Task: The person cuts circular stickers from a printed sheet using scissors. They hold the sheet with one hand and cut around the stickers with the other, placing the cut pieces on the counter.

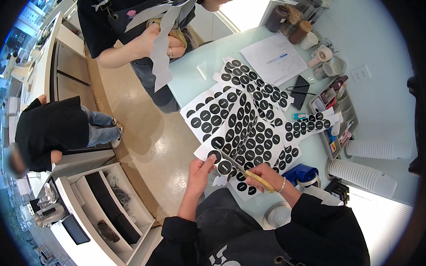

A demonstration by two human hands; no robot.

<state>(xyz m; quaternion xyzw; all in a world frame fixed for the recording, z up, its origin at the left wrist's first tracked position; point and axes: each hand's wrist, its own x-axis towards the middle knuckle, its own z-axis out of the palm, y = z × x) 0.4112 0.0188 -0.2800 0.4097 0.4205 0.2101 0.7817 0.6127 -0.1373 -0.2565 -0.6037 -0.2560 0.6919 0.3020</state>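
Observation:
My left hand (pixel 200 170) pinches the near left edge of a white sheet of round black stickers (pixel 230 134). In my right hand (pixel 265 177) is a pair of scissors (pixel 258 180) with yellow handles. Their blades lie across the near part of that sheet, between sticker rows, pointing up and left. The sheet bends upward in the middle. More sticker sheets (pixel 205 121) lie spread and overlapping beneath and beyond it on the pale glass-like table (pixel 186 72). Cut strips of stickers (pixel 307 126) rest to the right.
Across the table a co-worker's hand (pixel 167 43) holds yellow-handled scissors and a wavy-edged paper. Printed papers with a pen (pixel 273 58), a grey organizer tray (pixel 349 110), stacked white cups (pixel 362 175) and a blue tape dispenser (pixel 302 174) line the right. An open drawer (pixel 145 205) stands left.

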